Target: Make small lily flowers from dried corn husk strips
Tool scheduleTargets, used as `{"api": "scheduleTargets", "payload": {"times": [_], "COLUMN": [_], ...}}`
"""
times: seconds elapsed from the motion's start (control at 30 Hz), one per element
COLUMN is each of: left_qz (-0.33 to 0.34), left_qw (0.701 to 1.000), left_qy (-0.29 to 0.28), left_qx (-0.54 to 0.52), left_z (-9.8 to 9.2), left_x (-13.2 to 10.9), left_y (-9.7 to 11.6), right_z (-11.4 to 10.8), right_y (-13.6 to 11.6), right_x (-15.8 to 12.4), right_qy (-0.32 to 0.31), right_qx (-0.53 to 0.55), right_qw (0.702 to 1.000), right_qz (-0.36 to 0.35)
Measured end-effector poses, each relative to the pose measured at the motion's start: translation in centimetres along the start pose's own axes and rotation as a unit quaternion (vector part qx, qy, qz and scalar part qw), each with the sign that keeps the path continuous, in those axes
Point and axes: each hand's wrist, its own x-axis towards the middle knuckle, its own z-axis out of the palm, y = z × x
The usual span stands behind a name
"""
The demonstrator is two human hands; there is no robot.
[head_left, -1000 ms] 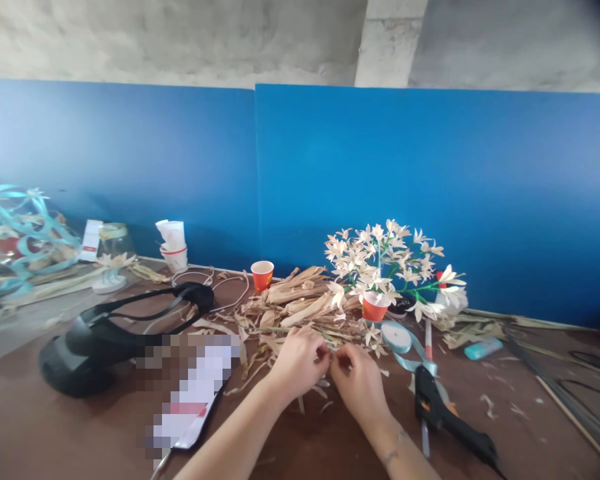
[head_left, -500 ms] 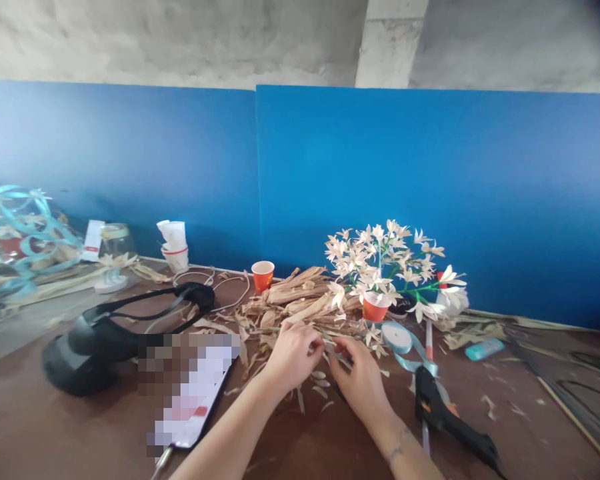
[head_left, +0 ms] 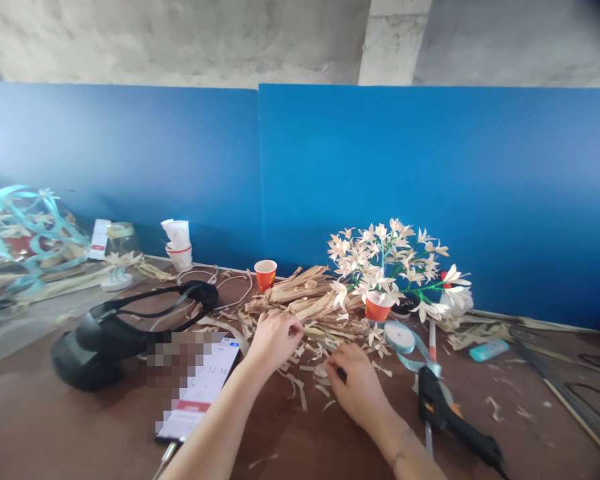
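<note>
Just left of the right grip [head_left: 356, 388], curled with closure unclear, pinching husk strips [head_left: 310, 331] in the left grip [head_left: 275, 337], probably best teasing one loose gently.

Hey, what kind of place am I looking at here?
Probably a handicraft workbench: dried husk strips piled on the brown table, a bouquet of handmade flowers, and a glue gun.

We see a brown table [head_left: 55, 427], cluttered. Dried husk pile [head_left: 300, 300] sits mid-table, with loose scraps [head_left: 300, 390] just in front. Black bag [head_left: 105, 340] at left, phone [head_left: 200, 393] beside it. Orange cup [head_left: 265, 273] stands behind the husks, flower cup [head_left: 377, 308] to their right. Ribbon spool [head_left: 399, 337] and black glue gun [head_left: 455, 427] lie right of centre, thin rods [head_left: 580, 413] at the right edge.
</note>
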Motion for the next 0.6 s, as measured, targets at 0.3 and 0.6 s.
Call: {"api": "scheduleTargets", "payload": {"times": [0.3,0.6], "left_qz": [-0.002,-0.027], "left_qw": [0.999,0.989], "left_qy": [-0.048,-0.109], "left_qx": [0.026,0.099], "left_z": [0.2,-0.4], "left_x": [0.0,-0.2], "left_y": [-0.8,-2.2], "right_z": [0.0,-1.5], "right_y": [-0.5,-0.7], "right_x": [0.0,-0.6], "right_qy": [-0.038,-0.116], "right_qx": [-0.027,-0.241], "right_qw": [0.999,0.942], "right_qz": [0.005,0.201]}}
